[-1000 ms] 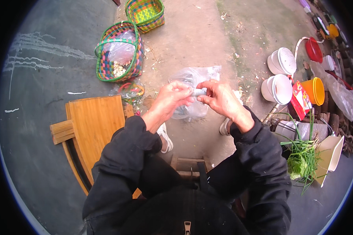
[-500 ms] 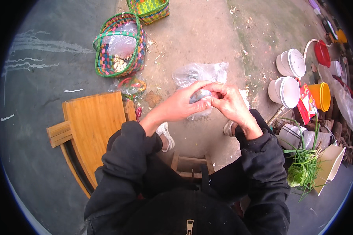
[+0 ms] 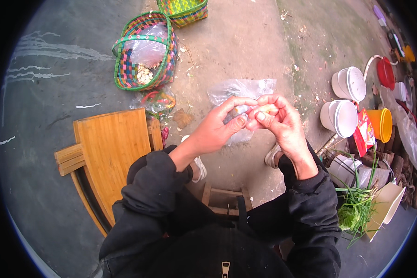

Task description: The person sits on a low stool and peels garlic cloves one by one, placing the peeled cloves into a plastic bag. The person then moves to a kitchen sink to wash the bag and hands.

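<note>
Gently, the half-curled left hand (image 3: 214,130) is apparently steadying a small pale thing (image 3: 240,110); the right hand (image 3: 282,123) is pinching, contents unclear.

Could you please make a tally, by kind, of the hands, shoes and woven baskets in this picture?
Left hand and right hand: 2 hands
Left shoe and right shoe: 2 shoes
Nearer basket and farther basket: 2 woven baskets
Total: 6

This is looking like a home yard: a handled basket (image 3: 172,54) is standing on littered ground (image 3: 245,51); right of the basket, buckets (image 3: 329,116), logs (image 3: 397,166) and greens (image 3: 354,213) are crowding together.
</note>
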Demonstrator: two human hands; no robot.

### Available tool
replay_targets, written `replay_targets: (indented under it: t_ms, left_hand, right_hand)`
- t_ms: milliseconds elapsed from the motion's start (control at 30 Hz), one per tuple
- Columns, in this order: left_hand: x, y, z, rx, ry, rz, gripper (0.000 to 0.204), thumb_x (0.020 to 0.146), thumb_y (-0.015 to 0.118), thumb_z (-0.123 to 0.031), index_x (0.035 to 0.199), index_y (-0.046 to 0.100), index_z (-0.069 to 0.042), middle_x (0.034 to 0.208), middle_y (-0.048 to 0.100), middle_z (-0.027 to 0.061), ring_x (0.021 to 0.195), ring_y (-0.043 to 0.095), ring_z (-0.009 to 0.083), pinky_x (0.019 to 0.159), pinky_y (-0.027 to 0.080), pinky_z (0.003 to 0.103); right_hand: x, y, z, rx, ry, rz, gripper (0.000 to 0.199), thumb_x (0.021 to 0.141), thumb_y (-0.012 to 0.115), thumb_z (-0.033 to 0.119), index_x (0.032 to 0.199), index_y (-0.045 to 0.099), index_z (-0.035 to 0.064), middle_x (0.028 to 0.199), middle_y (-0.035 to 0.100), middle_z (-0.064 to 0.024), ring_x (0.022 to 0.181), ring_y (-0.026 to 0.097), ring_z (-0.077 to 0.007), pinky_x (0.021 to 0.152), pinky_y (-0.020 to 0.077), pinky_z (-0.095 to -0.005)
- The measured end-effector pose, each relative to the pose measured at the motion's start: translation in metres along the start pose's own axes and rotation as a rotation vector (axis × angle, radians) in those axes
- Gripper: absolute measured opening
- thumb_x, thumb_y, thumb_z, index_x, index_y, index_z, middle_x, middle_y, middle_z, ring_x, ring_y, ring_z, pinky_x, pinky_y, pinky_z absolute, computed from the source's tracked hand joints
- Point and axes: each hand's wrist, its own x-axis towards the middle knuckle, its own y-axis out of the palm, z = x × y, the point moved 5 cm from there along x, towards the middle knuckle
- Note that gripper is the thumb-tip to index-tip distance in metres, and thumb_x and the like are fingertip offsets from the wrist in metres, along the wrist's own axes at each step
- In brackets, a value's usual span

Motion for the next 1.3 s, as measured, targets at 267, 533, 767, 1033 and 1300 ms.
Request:
replay_targets:
  t_ms: [267, 533, 767, 1033, 1300]
  left_hand:
    - [-0.008, -0.008, 0.003, 0.074, 0.008, -0.002, 0.041, 0.102, 0.055, -0.029, 0.133, 0.049, -0.003, 0.127, 0.052, 0.0118, 0.122, 0.049, 0.0231, 0.105, 0.037, 0.036]
    - [-0.014, -0.01, 0.007, 0.212, 0.062, 0.011, 0.04, 0.102, 0.054, -0.036, 0.125, 0.049, -0.004, 0.116, 0.051, 0.0137, 0.107, 0.052, 0.0264, 0.095, 0.041, 0.036]
    - [-0.014, -0.014, 0.005, 0.275, 0.109, -0.02, 0.045, 0.101, 0.055, -0.041, 0.126, 0.048, -0.004, 0.114, 0.05, 0.0142, 0.102, 0.053, 0.0271, 0.089, 0.044, 0.036]
    - [-0.014, -0.016, 0.005, 0.417, 0.139, -0.051, 0.038, 0.098, 0.062, -0.032, 0.124, 0.05, -0.006, 0.111, 0.051, 0.0146, 0.09, 0.056, 0.0306, 0.077, 0.047, 0.037]
    - [-0.013, -0.009, 0.01, 0.508, 0.182, -0.066, 0.04, 0.098, 0.061, -0.034, 0.122, 0.049, -0.005, 0.108, 0.053, 0.0156, 0.089, 0.057, 0.0337, 0.076, 0.047, 0.04]
  right_hand:
    - [-0.005, 0.007, 0.012, -0.107, 0.049, 0.077, 0.015, 0.098, 0.06, 0.007, 0.112, 0.059, 0.0018, 0.087, 0.069, -0.0087, 0.072, 0.066, -0.0134, 0.065, 0.0522, -0.0257]
    - [-0.006, 0.022, 0.013, -0.694, -0.126, 0.073, 0.016, 0.097, 0.066, 0.015, 0.107, 0.068, 0.0025, 0.071, 0.061, 0.0, 0.06, 0.054, -0.0052, 0.054, 0.041, -0.0225]
    - [-0.007, 0.024, 0.017, -0.734, -0.191, 0.059, 0.015, 0.095, 0.068, 0.013, 0.104, 0.07, 0.0023, 0.07, 0.058, 0.0011, 0.06, 0.045, -0.0049, 0.056, 0.0381, -0.0239]
    - [-0.008, 0.026, 0.016, -0.741, -0.192, 0.053, 0.013, 0.094, 0.068, 0.009, 0.103, 0.071, 0.0013, 0.071, 0.059, -0.0003, 0.061, 0.046, -0.0054, 0.056, 0.0389, -0.0243]
    - [-0.01, 0.026, 0.003, -0.639, -0.146, 0.008, 0.013, 0.094, 0.066, 0.007, 0.104, 0.068, -0.0008, 0.071, 0.06, 0.0001, 0.061, 0.049, -0.0049, 0.056, 0.0404, -0.0224]
